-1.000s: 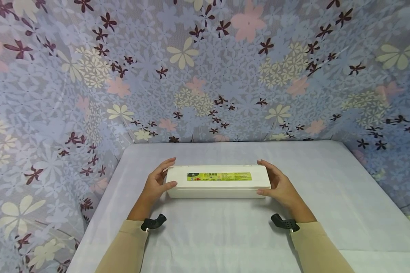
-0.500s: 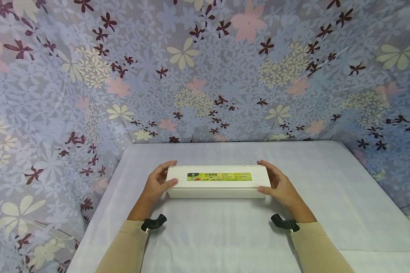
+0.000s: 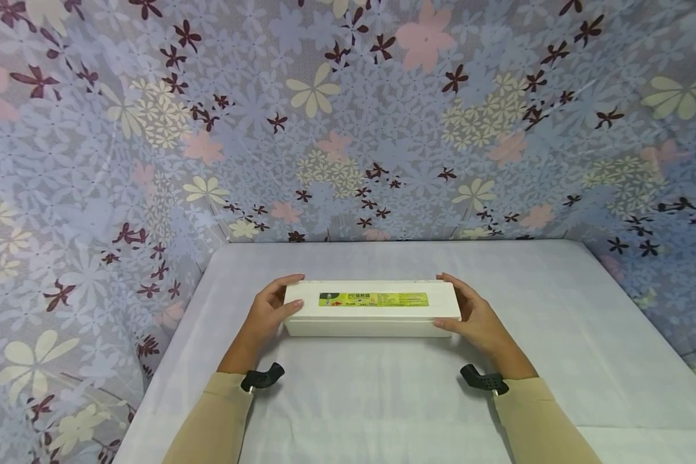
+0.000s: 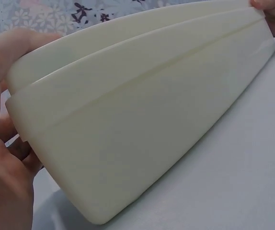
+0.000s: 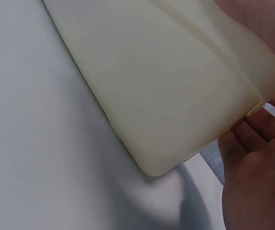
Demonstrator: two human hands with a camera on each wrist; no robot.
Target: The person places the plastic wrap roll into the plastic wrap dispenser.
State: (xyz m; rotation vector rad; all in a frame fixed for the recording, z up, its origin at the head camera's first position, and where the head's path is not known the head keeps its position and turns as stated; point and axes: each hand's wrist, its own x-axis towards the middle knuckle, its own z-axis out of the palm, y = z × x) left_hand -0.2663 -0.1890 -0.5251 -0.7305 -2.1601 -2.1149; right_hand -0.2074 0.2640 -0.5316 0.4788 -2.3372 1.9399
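A long white cling film box point(image 3: 371, 328) with a green and yellow printed label point(image 3: 373, 299) lies crosswise on the table. My left hand point(image 3: 265, 316) grips its left end, thumb on the lid near the front edge and fingers reaching round the back corner. At the other end, my right hand point(image 3: 480, 322) holds it the same way, its thumb along the front lid edge. The left wrist view shows the box's point(image 4: 128, 120) front wall and the seam under its lid. Fingers of the right hand point(image 5: 257, 167) curl behind the end wall in the right wrist view.
Pale cloth covers the table point(image 3: 371, 399). Close behind its far edge hangs a flower-patterned curtain point(image 3: 348, 148), which also runs along both sides. Each wrist carries a black camera mount point(image 3: 263, 377).
The left thumb has slid up further onto the lid, and the left fingers have moved inward along the back. The right thumb has shifted slightly left. The box stays practically in place.
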